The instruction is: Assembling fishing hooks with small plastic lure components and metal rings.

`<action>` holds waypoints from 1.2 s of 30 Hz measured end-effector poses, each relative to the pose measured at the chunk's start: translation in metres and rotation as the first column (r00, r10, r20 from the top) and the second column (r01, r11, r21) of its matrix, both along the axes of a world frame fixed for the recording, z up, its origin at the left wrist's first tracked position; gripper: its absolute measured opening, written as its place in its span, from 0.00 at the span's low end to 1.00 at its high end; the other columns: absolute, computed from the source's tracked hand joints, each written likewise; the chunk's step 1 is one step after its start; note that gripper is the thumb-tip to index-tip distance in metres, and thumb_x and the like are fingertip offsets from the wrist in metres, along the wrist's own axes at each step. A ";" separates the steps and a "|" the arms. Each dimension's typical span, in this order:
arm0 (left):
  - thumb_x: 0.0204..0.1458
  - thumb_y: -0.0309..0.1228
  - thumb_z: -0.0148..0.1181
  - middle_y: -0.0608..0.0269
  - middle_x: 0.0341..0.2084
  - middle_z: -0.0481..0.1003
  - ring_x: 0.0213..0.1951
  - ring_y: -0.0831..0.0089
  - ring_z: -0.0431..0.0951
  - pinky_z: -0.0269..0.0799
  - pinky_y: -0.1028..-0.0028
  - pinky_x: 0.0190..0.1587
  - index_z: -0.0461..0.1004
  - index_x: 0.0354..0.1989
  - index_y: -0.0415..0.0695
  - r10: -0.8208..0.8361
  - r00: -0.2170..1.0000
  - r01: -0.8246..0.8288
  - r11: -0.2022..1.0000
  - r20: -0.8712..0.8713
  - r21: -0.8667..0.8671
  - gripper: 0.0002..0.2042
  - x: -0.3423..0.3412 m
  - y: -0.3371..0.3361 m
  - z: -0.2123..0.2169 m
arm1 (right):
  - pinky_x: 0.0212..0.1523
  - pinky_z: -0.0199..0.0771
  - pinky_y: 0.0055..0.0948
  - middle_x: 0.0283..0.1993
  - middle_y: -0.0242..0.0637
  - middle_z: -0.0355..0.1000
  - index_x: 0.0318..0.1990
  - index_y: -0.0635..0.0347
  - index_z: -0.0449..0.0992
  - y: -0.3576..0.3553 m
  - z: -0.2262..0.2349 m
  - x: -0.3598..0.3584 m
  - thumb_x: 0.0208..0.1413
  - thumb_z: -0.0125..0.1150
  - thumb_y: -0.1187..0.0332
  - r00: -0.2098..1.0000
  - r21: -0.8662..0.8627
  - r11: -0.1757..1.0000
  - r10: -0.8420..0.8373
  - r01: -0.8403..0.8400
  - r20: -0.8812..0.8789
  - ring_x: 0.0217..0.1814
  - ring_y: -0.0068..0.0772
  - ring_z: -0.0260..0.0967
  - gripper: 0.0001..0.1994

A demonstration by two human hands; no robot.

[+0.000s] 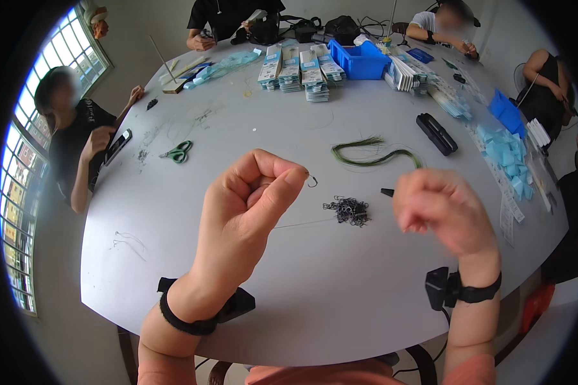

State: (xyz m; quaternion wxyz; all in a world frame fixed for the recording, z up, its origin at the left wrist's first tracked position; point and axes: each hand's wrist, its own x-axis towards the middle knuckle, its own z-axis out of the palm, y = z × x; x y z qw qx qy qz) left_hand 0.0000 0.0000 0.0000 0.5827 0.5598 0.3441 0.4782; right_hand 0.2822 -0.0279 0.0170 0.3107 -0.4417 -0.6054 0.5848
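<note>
Fishhook [313,182], small and dark, sits at the fingertips of the left hand [241,199], its bend showing just past the pinch, above the surface [321,289]. That hand is closed, thumb pressed to the index finger and the other fingers folded in. The right hand [438,205] is raised well apart from it, blurred, with its fingers curled; whether it grips anything I cannot tell, though a black tip [386,192] shows just left of it. Between the hands lies a tangled heap of small dark wire pieces [350,211], and a thin line [308,224] runs from beside the left hand toward it. Beyond the heap curves a bundle of green strands [358,162], with a black case [437,134] to its right. Green-handled scissors [181,151] lie off to the left, nearer a seated person [77,135]. Farther back, stacks of cards [290,67] stand next to a blue bin [366,69]. Each wrist wears a black strap [481,292].
</note>
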 end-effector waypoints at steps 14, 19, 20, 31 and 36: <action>0.63 0.30 0.63 0.81 0.23 0.67 0.25 0.93 0.56 0.51 0.87 0.28 0.76 0.37 0.38 0.015 0.997 -0.014 1.000 -0.070 0.008 0.07 -0.007 0.006 -0.001 | 0.37 0.76 0.25 0.46 0.31 0.78 0.29 0.52 0.69 0.030 -0.043 0.030 0.69 0.50 0.62 0.422 -0.162 0.981 -0.194 0.111 -0.885 0.62 0.35 0.71 0.13; 0.63 0.31 0.63 0.81 0.23 0.67 0.25 0.94 0.56 0.50 0.88 0.27 0.76 0.37 0.39 0.009 0.997 -0.008 1.000 -0.081 0.009 0.07 -0.006 0.007 -0.002 | 0.31 0.74 0.22 0.40 0.29 0.77 0.33 0.53 0.73 0.033 -0.043 0.033 0.68 0.55 0.61 0.434 -0.248 0.955 -0.294 0.162 -0.852 0.52 0.29 0.77 0.10; 0.63 0.31 0.63 0.81 0.23 0.67 0.24 0.94 0.56 0.50 0.87 0.27 0.76 0.37 0.39 0.008 0.997 -0.007 1.000 -0.075 0.008 0.07 -0.006 0.007 -0.002 | 0.31 0.74 0.22 0.41 0.30 0.78 0.35 0.53 0.74 0.032 -0.041 0.031 0.68 0.55 0.61 0.503 -0.232 0.952 -0.304 0.202 -0.809 0.49 0.28 0.77 0.10; 0.64 0.30 0.62 0.82 0.21 0.64 0.23 0.93 0.54 0.49 0.85 0.25 0.76 0.38 0.39 -0.045 0.999 0.044 0.997 -0.012 -0.066 0.07 -0.002 -0.002 -0.001 | 0.38 0.76 0.20 0.66 0.37 0.69 0.70 0.60 0.62 -0.016 -0.023 -0.055 0.67 0.56 0.67 0.979 0.035 0.984 0.179 -0.176 -0.095 0.49 0.25 0.77 0.26; 0.64 0.30 0.61 0.82 0.21 0.63 0.22 0.92 0.53 0.47 0.84 0.23 0.76 0.39 0.40 -0.058 0.997 0.063 0.990 0.046 -0.125 0.06 0.000 -0.004 -0.001 | 0.40 0.77 0.24 0.56 0.36 0.73 0.65 0.63 0.65 -0.017 -0.053 -0.094 0.67 0.59 0.64 0.941 0.013 0.962 0.269 -0.272 -0.208 0.44 0.25 0.76 0.23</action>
